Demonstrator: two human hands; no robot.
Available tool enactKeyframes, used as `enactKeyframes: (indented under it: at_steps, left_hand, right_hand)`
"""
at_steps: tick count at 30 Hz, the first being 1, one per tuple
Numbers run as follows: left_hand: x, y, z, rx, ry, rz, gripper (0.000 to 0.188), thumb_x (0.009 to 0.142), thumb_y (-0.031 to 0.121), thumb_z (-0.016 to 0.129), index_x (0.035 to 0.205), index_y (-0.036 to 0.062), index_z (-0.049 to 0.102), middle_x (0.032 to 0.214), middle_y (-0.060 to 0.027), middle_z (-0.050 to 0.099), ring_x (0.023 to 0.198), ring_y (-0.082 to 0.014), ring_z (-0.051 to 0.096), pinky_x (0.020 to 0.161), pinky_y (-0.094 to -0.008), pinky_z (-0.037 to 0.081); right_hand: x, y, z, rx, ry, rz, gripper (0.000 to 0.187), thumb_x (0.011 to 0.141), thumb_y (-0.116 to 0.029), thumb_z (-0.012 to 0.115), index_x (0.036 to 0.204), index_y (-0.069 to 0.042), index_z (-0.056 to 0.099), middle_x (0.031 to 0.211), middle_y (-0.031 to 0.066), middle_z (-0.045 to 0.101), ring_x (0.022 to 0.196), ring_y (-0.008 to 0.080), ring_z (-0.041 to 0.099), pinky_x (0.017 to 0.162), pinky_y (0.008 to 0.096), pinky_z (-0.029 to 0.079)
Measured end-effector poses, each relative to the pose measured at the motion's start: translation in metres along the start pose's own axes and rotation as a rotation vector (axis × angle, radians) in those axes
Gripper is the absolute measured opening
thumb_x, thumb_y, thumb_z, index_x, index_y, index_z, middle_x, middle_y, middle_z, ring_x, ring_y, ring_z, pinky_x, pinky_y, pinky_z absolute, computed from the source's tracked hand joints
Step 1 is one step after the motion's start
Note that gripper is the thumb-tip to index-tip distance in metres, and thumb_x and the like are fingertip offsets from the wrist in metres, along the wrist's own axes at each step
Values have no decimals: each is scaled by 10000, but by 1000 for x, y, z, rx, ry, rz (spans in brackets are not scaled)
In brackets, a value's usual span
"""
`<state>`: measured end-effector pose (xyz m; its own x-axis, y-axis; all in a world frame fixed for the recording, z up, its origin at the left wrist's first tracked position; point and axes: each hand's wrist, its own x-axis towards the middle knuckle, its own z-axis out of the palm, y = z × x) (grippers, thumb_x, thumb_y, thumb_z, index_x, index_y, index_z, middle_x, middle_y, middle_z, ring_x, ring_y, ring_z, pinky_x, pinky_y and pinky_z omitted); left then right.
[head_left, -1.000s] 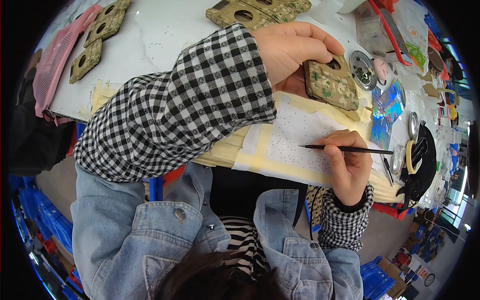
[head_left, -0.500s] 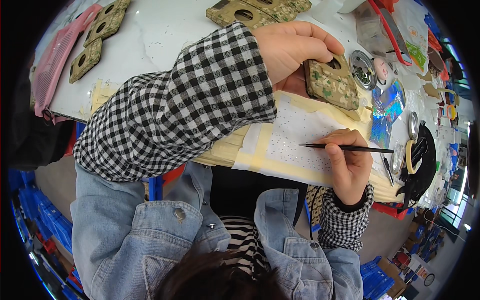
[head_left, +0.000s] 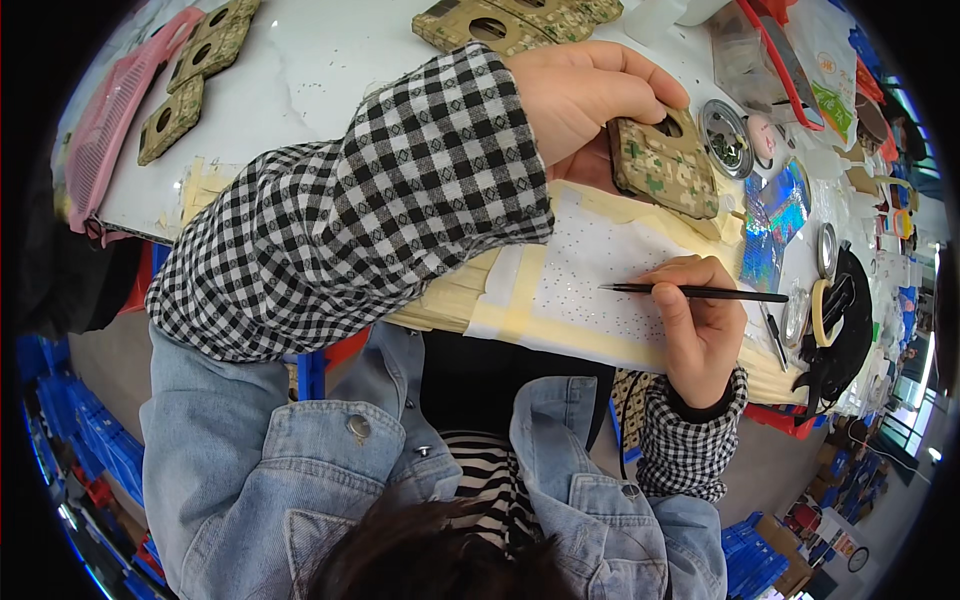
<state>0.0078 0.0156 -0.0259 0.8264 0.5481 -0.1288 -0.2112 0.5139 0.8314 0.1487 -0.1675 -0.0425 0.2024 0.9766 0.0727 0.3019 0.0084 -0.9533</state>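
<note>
Left hand point(head_left: 595, 95) closed around a camo case point(head_left: 665, 165), fingertips at its round hole; case tilted, at the sheet's far side. Right hand point(head_left: 700, 325) pinches a thin black tool point(head_left: 725, 295), tip pointing left over the sheet; can't tell if it touches.

Rest, biggest down:
- White table point(head_left: 310, 100) carries everything.
- White sheet point(head_left: 615, 245) at the table's near edge, right of the middle, with a yellow tape strip point(head_left: 527, 285) along its left side.
- Pink basket point(head_left: 110, 150) at the table's left edge, near-left corner.
- Clear red-rimmed box point(head_left: 740, 65) toward the far right.
- Black item point(head_left: 850, 320) near the near-right corner, tan ring point(head_left: 822, 313) beside it.
- More camo cases: a group point(head_left: 545, 38) beyond the left hand, others point(head_left: 170, 122) just right of the basket.
- Shiny iridescent sheet point(head_left: 768, 225) right of the held case.
- 1 round tin point(head_left: 712, 120) just beyond that, small bits inside.
- Tiny specks point(head_left: 573, 295) scattered over the white sheet.
</note>
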Motion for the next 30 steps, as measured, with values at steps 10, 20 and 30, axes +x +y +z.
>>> enactKeyframes:
  at_steps: [10,20,30]
  left_hand:
    - [-1,2,2,10,17,-2,226,863,66,501,1071,-1,557,1004,-124,601,893,-212,653,769,-350,583]
    - [-2,2,2,17,16,-3,220,863,68,500,1063,5,566,991,-114,609,886,-203,653,765,-344,581]
    - [-3,3,3,32,29,-1,221,862,77,506,1063,11,572,989,-104,610,875,-192,654,758,-333,579]
  right_hand:
    - [0,-1,1,27,-10,20,103,868,-50,610,892,32,553,829,74,616,752,110,558,703,223,439]
    - [0,-1,1,2,-6,8,94,861,-47,616,880,28,563,818,66,605,753,112,551,701,227,436]
    - [-1,1,0,29,-9,-5,84,858,-42,614,870,22,562,820,72,599,744,114,543,695,228,430]
